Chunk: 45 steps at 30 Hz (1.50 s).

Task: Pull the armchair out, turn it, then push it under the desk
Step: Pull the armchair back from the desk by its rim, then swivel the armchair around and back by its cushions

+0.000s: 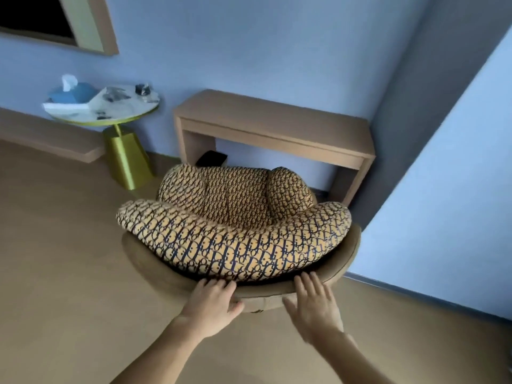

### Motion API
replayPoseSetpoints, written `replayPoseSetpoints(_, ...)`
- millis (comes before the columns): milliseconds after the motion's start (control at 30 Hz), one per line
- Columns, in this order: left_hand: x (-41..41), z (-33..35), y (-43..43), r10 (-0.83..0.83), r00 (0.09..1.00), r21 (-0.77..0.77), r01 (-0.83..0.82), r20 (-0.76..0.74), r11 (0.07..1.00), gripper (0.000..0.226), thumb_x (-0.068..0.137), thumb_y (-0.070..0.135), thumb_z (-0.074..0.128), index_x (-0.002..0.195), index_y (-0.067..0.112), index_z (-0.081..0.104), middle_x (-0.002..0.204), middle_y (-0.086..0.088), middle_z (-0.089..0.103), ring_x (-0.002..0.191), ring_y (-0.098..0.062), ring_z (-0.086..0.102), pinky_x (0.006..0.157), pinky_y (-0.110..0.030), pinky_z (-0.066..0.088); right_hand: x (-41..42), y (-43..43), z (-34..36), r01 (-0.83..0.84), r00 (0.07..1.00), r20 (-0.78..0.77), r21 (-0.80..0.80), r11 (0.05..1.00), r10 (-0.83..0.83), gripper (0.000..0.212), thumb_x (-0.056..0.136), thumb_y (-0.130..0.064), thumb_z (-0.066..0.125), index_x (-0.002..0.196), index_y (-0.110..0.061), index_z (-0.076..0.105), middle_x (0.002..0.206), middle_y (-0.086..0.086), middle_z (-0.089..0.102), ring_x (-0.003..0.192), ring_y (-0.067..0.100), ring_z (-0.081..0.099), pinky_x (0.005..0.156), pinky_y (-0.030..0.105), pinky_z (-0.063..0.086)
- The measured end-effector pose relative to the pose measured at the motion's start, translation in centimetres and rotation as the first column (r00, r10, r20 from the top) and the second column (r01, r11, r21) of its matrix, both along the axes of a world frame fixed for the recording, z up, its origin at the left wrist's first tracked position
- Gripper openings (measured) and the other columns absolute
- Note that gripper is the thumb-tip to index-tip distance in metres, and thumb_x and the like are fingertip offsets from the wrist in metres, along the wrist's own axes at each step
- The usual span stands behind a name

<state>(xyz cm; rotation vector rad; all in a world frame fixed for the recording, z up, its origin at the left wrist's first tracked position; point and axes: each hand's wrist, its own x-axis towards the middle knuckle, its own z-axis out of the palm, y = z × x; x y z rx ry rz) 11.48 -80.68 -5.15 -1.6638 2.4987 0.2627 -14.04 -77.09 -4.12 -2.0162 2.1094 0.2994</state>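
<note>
We note the armchair (235,239) cushion beyond our fingertips is patterned woven cloth. Its shell under them looks matt suede; the desk (274,128) matt wood.

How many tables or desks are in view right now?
2: the desk against the wall behind the armchair, and a round side table to its left. None seems hidden.

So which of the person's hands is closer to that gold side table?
Left. The left hand rests on the armchair's near rim, on the side of the gold side table. The right hand, on the same rim, lies farther away.
</note>
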Motion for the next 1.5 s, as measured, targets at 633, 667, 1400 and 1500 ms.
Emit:
replayPoseSetpoints(633,31.9,20.8,0.7,0.169,0.973,-0.139,-0.191,-0.156,0.972,0.089,0.090,0.062,0.057,0.158,0.046,0.001,0.171,0.001,0.008,0.155,-0.036,0.004,0.116,-0.072,0.014,33.2,4.5,16.3,0.185,0.955,0.251,-0.080,0.980,-0.160,0.089,0.093,-0.067,0.047,0.161,-0.034,-0.001,0.172,-0.006,-0.001,0.157,0.027,-0.009,0.119,0.071,0.007)
replayPoseSetpoints(667,33.6,21.1,-0.3,0.178,0.971,-0.135,-0.200,-0.157,0.971,0.090,0.090,0.061,0.057,0.158,0.044,0.002,0.171,0.001,0.008,0.155,-0.035,0.004,0.116,-0.071,0.014,34.9,3.5,16.3,0.186,0.953,0.256,-0.062,0.981,-0.164,0.090,0.093,-0.067,0.048,0.161,-0.034,-0.001,0.172,-0.007,-0.001,0.157,0.027,-0.009,0.119,0.071,0.006)
replayPoseSetpoints(1400,53.0,14.3,-39.4,-0.135,0.990,-0.191,0.125,-0.041,0.974,0.091,0.090,0.057,0.060,0.160,0.040,0.003,0.170,-0.004,0.009,0.154,-0.038,0.007,0.118,-0.069,0.012,55.1,-31.8,5.2,0.433,0.898,0.082,0.000,0.901,-0.431,0.122,0.076,-0.082,0.059,0.158,-0.034,-0.017,0.171,0.004,-0.010,0.155,0.040,-0.014,0.114,0.076,0.004)
replayPoseSetpoints(1500,51.3,13.3,-42.5,-0.186,0.982,-0.185,0.177,-0.029,0.967,0.089,0.092,0.057,0.057,0.160,0.039,0.003,0.171,-0.004,0.009,0.155,-0.038,0.007,0.119,-0.068,0.009,55.0,-32.1,2.1,0.480,0.873,0.076,0.042,0.877,-0.481,0.122,0.076,-0.086,0.053,0.159,-0.032,-0.019,0.171,0.006,-0.012,0.154,0.041,-0.017,0.116,0.075,0.001)
